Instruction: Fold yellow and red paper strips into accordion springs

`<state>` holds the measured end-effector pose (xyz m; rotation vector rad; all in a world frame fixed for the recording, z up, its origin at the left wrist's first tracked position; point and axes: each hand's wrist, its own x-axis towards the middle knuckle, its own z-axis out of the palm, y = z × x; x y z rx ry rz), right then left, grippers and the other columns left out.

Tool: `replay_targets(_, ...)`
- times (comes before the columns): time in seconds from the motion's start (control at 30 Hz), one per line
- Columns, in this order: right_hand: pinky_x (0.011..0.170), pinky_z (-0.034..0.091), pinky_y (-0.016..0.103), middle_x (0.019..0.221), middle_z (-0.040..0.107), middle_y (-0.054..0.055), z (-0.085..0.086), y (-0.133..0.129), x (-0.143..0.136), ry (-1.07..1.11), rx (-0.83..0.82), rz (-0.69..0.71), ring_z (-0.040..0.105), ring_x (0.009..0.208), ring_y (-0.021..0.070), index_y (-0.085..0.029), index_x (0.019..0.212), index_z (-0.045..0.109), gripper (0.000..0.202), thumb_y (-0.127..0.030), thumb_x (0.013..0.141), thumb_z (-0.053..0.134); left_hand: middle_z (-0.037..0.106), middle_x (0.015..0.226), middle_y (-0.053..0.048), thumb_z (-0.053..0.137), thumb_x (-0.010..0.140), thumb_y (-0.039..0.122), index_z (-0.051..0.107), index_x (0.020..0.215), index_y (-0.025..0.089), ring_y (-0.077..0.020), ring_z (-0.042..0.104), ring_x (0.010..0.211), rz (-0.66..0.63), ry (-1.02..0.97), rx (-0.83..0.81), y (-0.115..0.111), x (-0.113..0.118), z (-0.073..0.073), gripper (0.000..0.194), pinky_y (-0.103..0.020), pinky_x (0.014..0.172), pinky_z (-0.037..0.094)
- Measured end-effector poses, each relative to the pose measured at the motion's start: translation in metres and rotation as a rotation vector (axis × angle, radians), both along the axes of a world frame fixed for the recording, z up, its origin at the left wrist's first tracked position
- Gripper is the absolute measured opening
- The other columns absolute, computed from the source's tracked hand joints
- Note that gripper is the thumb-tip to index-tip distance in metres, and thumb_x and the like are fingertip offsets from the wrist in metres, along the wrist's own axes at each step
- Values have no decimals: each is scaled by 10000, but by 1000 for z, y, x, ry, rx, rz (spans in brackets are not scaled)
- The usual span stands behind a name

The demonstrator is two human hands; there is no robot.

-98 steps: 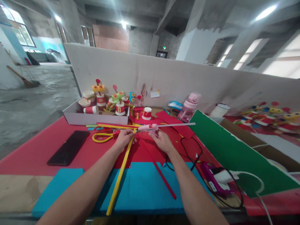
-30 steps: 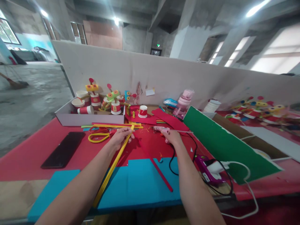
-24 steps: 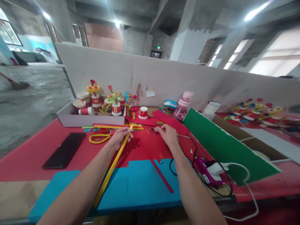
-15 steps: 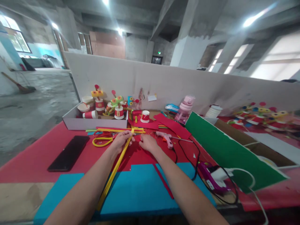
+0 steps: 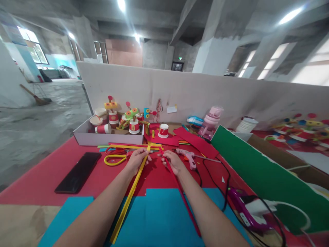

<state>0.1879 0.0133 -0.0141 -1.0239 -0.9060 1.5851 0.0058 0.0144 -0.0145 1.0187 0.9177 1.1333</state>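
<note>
My left hand (image 5: 135,160) pinches the far end of a long yellow foam strip (image 5: 128,200) that runs back toward me over the blue sheet (image 5: 156,219). My right hand (image 5: 172,161) grips a long red foam strip (image 5: 183,199) near its far end; that strip also runs back along my forearm. The two hands are close together above the red sheet (image 5: 154,171). A pink glue gun (image 5: 188,157) lies on the table just right of my right hand, with a white stick poking out toward the right.
Yellow-handled scissors (image 5: 114,159) and a black phone (image 5: 78,167) lie to the left. A white box (image 5: 108,137) of paper-cup figures stands behind. A pink bottle (image 5: 210,120), a green board (image 5: 259,171) and a purple power strip (image 5: 244,209) with cables are on the right.
My right hand set the glue gun down to the right, came back toward the left hand and picked up the red strip. My left hand kept hold of the yellow strip.
</note>
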Motion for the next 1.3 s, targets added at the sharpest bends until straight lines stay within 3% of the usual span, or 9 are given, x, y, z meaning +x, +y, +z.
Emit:
replay_targets(0.1,367,291,154,694,655,24,-5,4,1,87,-19,-69,449,458,63,-191,673,467,257,-342,640,672,639,547,-22,688,707,387,579,811,131,-80,502,396,-3,45,16,-1,2,0,297,-179,427,380)
replay_targets(0.2,367,294,150,666,616,-9,-9,7,0,75,70,-136,427,450,51,-188,686,486,327,-401,622,726,636,536,-19,683,711,408,554,781,144,-77,500,400,-22,82,39,-3,5,1,302,-175,440,377)
replay_targets(0.43,535,510,247,675,599,-41,-2,1,-3,-76,206,-92,597,555,113,-197,958,548,433,-372,619,754,626,533,-8,665,714,459,541,779,155,-81,492,402,-29,139,64,-6,9,3,334,-184,442,367)
replay_targets(0.67,505,504,240,652,610,-22,11,-8,-6,-224,243,-47,591,526,114,-178,777,585,306,-436,661,705,613,535,1,632,740,483,525,742,159,-86,494,413,5,194,126,-5,12,-3,341,-191,443,370)
replay_targets(0.83,388,355,178,506,527,-65,10,-8,-3,-310,287,-27,446,388,74,-204,774,561,242,-443,762,592,622,551,-9,625,753,470,517,710,160,-89,506,436,-4,259,138,-8,13,-3,331,-196,464,381)
replay_targets(0.93,374,291,170,555,560,-55,7,-6,-2,-351,347,-20,384,381,57,-205,778,548,194,-398,788,562,628,555,-7,624,758,468,527,757,160,-94,513,440,-3,254,137,-9,15,-3,323,-200,469,388)
replay_targets(1.13,420,349,184,603,625,-20,5,-5,0,-515,420,13,474,450,91,-204,832,571,172,-375,817,552,629,545,-5,636,753,480,523,770,161,-96,516,432,-25,236,120,-10,16,-3,339,-200,464,390)
replay_targets(1.3,430,386,189,638,646,-10,2,-6,-2,-518,411,21,513,475,101,-206,787,544,169,-371,808,569,628,542,-8,637,757,485,533,782,156,-94,517,425,-55,226,116,-9,17,-5,347,-198,457,391)
